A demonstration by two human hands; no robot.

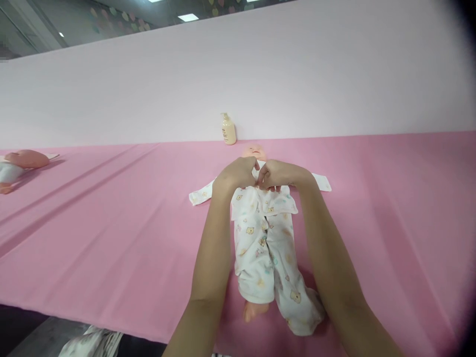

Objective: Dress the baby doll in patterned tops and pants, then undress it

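A baby doll (254, 150) lies on its back on the pink table cover (111, 238), head away from me. It wears a white printed romper (265, 248); one bare foot pokes out near the front edge. My left hand (238, 173) and my right hand (277, 174) meet at the doll's chest, just below its chin. Both have their fingers curled and pinched on the romper's front opening at the collar. The sleeves spread out to either side.
A cream pump bottle (228, 129) stands by the pale back wall just behind the doll's head. A second doll (22, 163) lies at the far left of the table. Some printed cloth (91, 342) shows below the table's front edge.
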